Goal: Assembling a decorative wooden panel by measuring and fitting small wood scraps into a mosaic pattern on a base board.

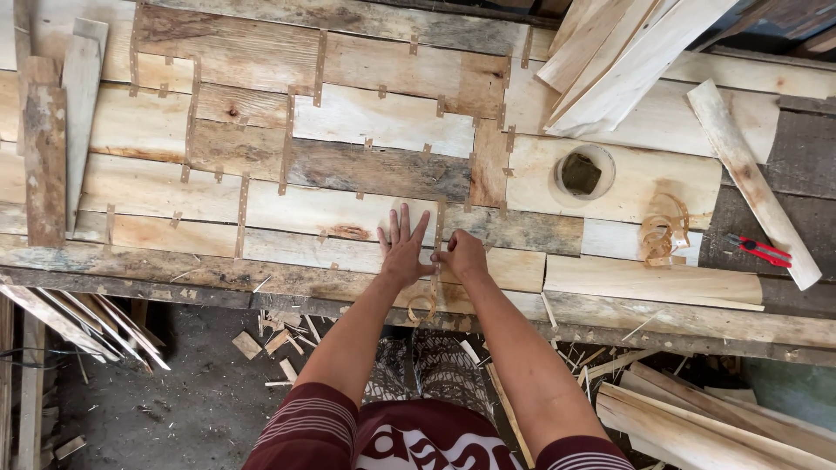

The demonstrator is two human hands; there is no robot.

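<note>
Hands low centre on the veneer sheet (348,213) patched from strips, lying flat across the bench (610,326). Left hand (403,250) flat, fingers spread, pressing the sheet. Right hand (462,256) curled, probably pinching a paper tape strip (440,228) at a seam. Red cutter (759,250) far right, tape roll (583,172) above.

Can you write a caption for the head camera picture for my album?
Left hand flat on patched wood veneer sheet, right hand pinching a tape strip at a seam.
</note>
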